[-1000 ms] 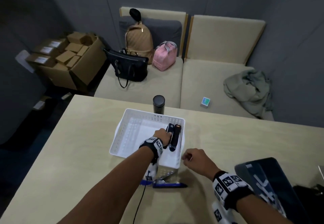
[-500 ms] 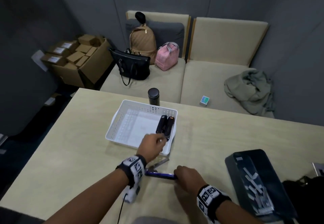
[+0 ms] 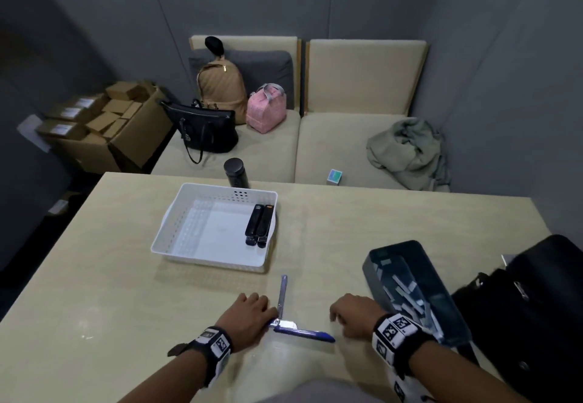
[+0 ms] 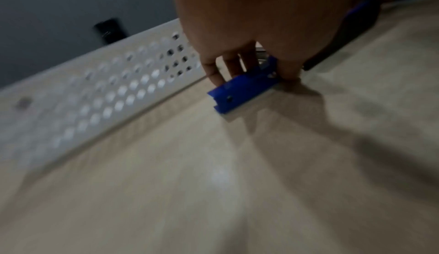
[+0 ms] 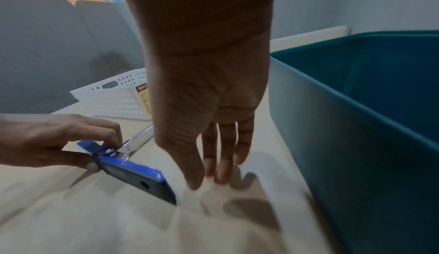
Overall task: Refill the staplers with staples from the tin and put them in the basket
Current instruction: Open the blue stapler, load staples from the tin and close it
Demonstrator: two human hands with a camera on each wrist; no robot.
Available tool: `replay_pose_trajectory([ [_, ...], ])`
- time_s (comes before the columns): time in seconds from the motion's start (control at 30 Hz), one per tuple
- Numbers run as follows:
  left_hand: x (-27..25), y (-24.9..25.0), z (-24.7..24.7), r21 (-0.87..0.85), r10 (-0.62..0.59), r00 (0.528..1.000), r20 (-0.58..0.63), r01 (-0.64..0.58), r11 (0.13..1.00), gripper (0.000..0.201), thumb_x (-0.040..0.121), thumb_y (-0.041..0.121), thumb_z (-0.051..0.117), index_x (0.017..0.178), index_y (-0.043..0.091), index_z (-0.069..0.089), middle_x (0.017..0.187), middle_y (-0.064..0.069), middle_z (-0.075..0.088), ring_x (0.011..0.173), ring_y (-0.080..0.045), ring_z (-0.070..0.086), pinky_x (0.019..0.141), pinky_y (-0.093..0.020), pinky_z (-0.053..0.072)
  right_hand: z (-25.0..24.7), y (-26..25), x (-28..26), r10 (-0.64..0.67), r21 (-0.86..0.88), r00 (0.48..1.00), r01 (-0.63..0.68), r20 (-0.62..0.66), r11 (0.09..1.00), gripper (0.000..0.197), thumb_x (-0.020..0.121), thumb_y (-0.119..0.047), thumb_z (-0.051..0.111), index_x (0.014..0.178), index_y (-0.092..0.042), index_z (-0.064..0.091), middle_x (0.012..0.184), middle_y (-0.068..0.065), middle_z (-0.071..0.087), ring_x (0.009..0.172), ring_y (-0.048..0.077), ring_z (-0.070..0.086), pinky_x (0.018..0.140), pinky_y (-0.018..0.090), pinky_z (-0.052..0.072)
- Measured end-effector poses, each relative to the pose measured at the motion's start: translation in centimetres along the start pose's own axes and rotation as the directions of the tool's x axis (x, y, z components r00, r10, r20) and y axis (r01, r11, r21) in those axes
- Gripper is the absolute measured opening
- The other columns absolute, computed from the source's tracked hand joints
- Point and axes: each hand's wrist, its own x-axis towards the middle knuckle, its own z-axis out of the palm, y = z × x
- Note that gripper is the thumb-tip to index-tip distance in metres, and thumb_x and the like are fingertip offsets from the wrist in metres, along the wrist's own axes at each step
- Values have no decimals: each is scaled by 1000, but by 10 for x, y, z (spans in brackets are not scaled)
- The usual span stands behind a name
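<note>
Stapler in hand: blue stapler (image 3: 301,332) lies on the surface (image 3: 110,276), swung open, its metal magazine rail (image 3: 282,292) pointing away toward the basket (image 3: 176,213) and its blue top arm lying off to the right.
Left hand (image 3: 249,311): pinches the stapler at the hinge end, thumb on one side and fingertips (image 5: 114,138) on the other.
Right hand (image 3: 353,311): loose, fingers hanging relaxed, holding nothing, just beside the free end of the blue arm and near the tin.
Tin (image 3: 416,289): dark teal, at the right, with pale staple strips (image 3: 407,295) inside.
Basket contents: two black staplers (image 3: 259,224) lie side by side against its right wall.
Handling, stapler: probably rigid and fairly light; the open halves pivot freely, so a hold at the hinge likely steadies both. The rail's thin edges look better left alone.
Handling, staples: strips seem small and brittle, likely to snap if bent; a light pinch along the sides seems safest.
Remaining: blue stapler not yet loaded or closed.
</note>
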Motion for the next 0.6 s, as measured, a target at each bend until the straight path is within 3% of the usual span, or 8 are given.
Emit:
replay_pose_trajectory([
  [0.1, 13, 0, -23, 98, 110, 992, -69, -103, 990, 20, 81, 37, 57, 100, 33, 51, 75, 6, 63, 58, -16, 59, 56, -30, 47, -8, 6, 3, -33, 88, 975, 53, -221, 995, 60, 85, -5, 50, 141, -25, 38, 141, 2, 41, 123, 25, 47, 93, 37, 46],
  [0.2, 26, 3, -52, 189, 238, 970, -55, -224, 956, 29, 77, 26, 62, 105, 34, 57, 71, 5, 63, 58, -16, 59, 60, -31, 48, -22, -2, 10, -202, -38, 887, 204, -415, 978, 72, 84, -2, 49, 147, -28, 26, 156, -1, 24, 136, 22, 32, 104, 37, 41],
  [0.27, 33, 7, -68, 253, 304, 951, -49, -283, 925, 30, 77, 22, 63, 106, 32, 58, 69, 3, 61, 57, -16, 58, 62, -29, 47, -32, -10, 16, -297, -125, 845, 269, -446, 955, 75, 81, -4, 50, 148, -28, 25, 158, -4, 20, 139, 19, 28, 106, 36, 38],
  [0.3, 36, 7, -74, 271, 325, 945, -48, -301, 914, 29, 79, 21, 61, 105, 30, 58, 69, 3, 61, 57, -17, 58, 63, -28, 47, -34, -13, 19, -293, -66, 851, 294, -436, 953, 75, 80, -7, 52, 147, -26, 27, 156, -5, 25, 136, 16, 31, 106, 33, 39],
  [0.37, 41, 8, -79, 301, 337, 941, -22, -315, 900, 25, 79, 22, 59, 102, 30, 60, 68, 3, 62, 56, -17, 59, 64, -28, 47, -39, -16, 21, -155, 314, 909, 288, -388, 905, 69, 75, -16, 61, 141, -22, 41, 140, -3, 49, 125, 14, 48, 101, 27, 45],
  [0.43, 44, 8, -78, 349, 336, 941, 26, -324, 879, 22, 76, 25, 64, 97, 31, 64, 65, 4, 63, 54, -16, 60, 65, -27, 48, -41, -16, 19, -34, 651, 920, 302, -390, 696, 51, 73, -20, 72, 123, -21, 60, 109, 2, 70, 101, 16, 65, 87, 28, 53],
  [0.5, 45, 7, -73, 383, 336, 941, 44, -326, 864, 21, 74, 27, 71, 94, 31, 66, 64, 4, 64, 54, -16, 60, 65, -28, 49, -41, -12, 16, 38, 750, 900, 337, -433, 569, 24, 76, -17, 77, 99, -17, 71, 86, 4, 73, 80, 13, 68, 76, 25, 54],
  [0.6, 42, 4, -59, 354, 298, 954, 30, -289, 889, 23, 70, 24, 74, 90, 26, 64, 64, 4, 63, 55, -17, 60, 65, -29, 49, -37, -5, 8, -13, 655, 929, 272, -371, 705, 7, 78, -13, 76, 84, -17, 74, 80, -3, 72, 74, 4, 65, 68, 10, 48],
])
